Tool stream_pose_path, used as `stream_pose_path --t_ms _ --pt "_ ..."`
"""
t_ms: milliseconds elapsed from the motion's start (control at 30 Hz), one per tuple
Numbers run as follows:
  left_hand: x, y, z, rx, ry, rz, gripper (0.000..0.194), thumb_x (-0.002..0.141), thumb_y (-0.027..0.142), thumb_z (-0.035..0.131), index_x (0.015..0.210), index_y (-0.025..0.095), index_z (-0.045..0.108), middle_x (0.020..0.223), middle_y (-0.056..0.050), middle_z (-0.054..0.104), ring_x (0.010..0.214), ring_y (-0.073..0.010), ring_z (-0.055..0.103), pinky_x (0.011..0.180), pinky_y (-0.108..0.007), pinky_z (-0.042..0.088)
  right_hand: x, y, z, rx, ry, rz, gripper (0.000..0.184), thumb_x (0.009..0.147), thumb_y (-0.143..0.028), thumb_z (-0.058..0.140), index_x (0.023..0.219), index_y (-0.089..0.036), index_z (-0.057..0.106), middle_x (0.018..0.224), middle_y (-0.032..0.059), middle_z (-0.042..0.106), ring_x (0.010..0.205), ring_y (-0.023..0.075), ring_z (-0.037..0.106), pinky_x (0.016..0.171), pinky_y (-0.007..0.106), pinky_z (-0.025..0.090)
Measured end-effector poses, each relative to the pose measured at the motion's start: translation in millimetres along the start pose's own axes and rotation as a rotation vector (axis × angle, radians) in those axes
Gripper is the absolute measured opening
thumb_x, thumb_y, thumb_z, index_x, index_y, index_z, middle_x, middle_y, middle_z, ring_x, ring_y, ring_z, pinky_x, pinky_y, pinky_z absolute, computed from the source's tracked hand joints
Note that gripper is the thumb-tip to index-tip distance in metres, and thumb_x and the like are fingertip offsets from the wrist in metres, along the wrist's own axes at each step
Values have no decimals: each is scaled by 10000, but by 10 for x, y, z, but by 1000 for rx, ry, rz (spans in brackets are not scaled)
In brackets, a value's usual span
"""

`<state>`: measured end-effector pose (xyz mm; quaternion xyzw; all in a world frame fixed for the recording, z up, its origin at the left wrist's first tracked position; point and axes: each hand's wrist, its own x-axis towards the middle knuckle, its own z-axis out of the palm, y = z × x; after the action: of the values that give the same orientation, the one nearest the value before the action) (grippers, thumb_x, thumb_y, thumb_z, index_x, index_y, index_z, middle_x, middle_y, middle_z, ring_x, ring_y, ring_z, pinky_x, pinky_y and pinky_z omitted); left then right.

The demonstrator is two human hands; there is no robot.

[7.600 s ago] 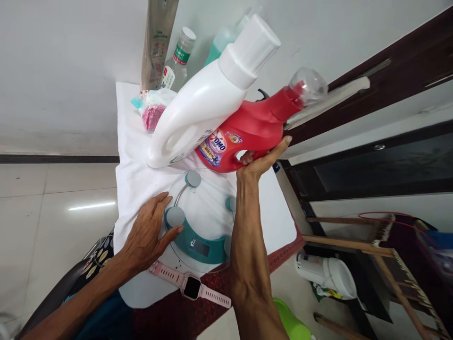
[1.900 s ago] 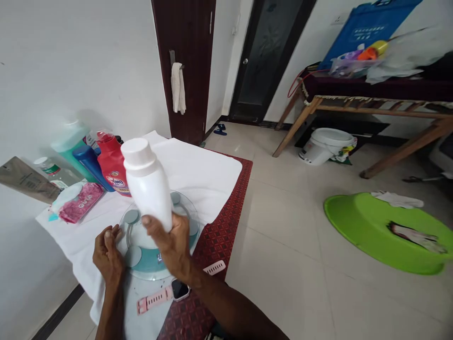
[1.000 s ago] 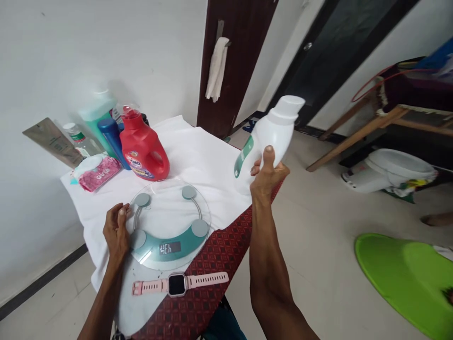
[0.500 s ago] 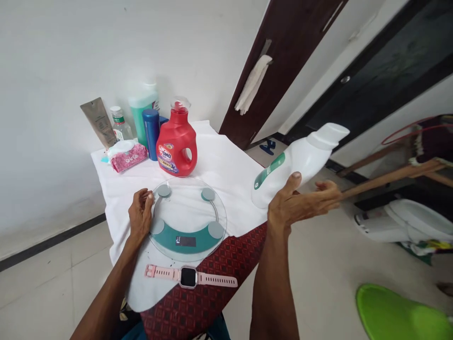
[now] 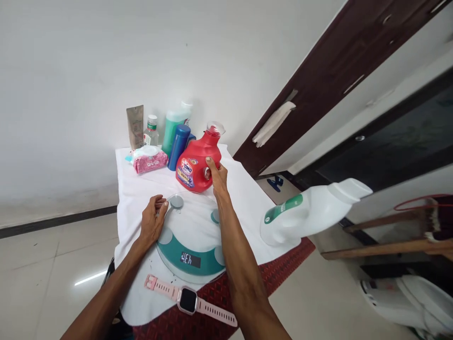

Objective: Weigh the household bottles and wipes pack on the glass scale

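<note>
My right hand (image 5: 215, 175) reaches across the round glass scale (image 5: 193, 236) and grips the handle of the red detergent bottle (image 5: 194, 163), which stands upright on the white cloth (image 5: 138, 189). My left hand (image 5: 153, 223) rests curled against the scale's left rim. A white bottle (image 5: 311, 215) with a green label stands at the table's right edge, free of both hands. The scale's display shows digits.
A pink smartwatch (image 5: 189, 300) lies in front of the scale. Behind the red bottle stand a blue bottle (image 5: 178, 146), a green-liquid bottle (image 5: 175, 125), a small clear bottle (image 5: 151, 131), a brown pouch (image 5: 135, 125) and a pink wipes pack (image 5: 148, 159). A dark door (image 5: 329, 75) is to the right.
My right hand set the white bottle down at the table's right edge, let it go and moved to the red bottle's handle. The left hand stayed at the scale.
</note>
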<state>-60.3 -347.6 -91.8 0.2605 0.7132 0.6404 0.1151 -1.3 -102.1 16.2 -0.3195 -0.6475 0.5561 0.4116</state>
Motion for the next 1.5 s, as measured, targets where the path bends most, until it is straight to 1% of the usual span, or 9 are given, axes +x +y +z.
stream_pose_path --t_ms 133,367,567,733,900,1133,1267,1367,1500 --pt "-8 -14 14 -18 3 1 592 978 688 592 1280 181 631 1177 -176 788 1060 -318 783 993 -529 632 10 58 -10 20 -47 6 708 623 -881 838 608 -291 449 481 -88 400 507 112 357 520 303 364" --pt "-11 -52 26 -19 -3 -1 548 985 650 596 1273 186 639 1187 -175 792 1071 -317 784 992 -533 637 -193 48 154 -40 193 -160 617 718 -765 834 625 -272 473 581 -78 391 606 122 334 547 294 355" --pt "-17 -9 9 1 -14 0 518 1006 617 585 1281 181 637 1188 -177 788 1080 -312 776 1017 -538 623 -418 -263 -78 -18 290 -321 592 792 -747 767 636 -255 477 580 -81 389 586 109 350 559 284 366" --pt "-15 -23 11 5 -20 13 502 1006 599 584 1278 179 634 1183 -171 783 1076 -307 775 999 -537 628 -939 -485 -332 24 300 -277 601 839 -737 742 638 -275 413 551 -88 328 513 105 303 492 285 325" --pt "-5 -32 6 6 -28 30 490 1007 590 585 1268 178 636 1177 -175 781 1055 -306 772 995 -541 626 -1569 -467 -516 44 297 -173 607 803 -741 774 638 -271 427 553 -82 343 517 102 276 471 276 311" --pt "6 -47 11 17 -37 41 500 1011 574 564 1281 158 626 1165 -188 775 1057 -309 764 967 -532 628 -1952 -265 -518 61 297 -103 565 750 -681 854 677 -239 509 585 -76 408 544 103 329 505 270 342" --pt "7 -74 19 9 -35 48 481 1008 560 589 1279 164 626 1179 -184 775 1050 -299 765 944 -502 634 -2003 -246 -474 50 282 -118 533 830 -688 803 718 -231 550 585 -74 416 542 111 339 520 270 323" --pt "3 -86 17 6 -39 44 475 1007 546 601 1289 164 625 1207 -187 773 1063 -296 762 946 -491 631 -2053 -283 -544 -102 227 -220 560 969 -743 610 763 -222 599 672 -18 534 619 154 463 604 301 408" --pt "-9 -78 4 13 -55 44 441 1016 509 604 1294 167 619 1232 -183 772 1094 -294 755 994 -511 618 -2165 -239 -813 -366 272 -315 631 979 -816 517 1030 -207 678 947 53 678 866 229 630 798 363 504"
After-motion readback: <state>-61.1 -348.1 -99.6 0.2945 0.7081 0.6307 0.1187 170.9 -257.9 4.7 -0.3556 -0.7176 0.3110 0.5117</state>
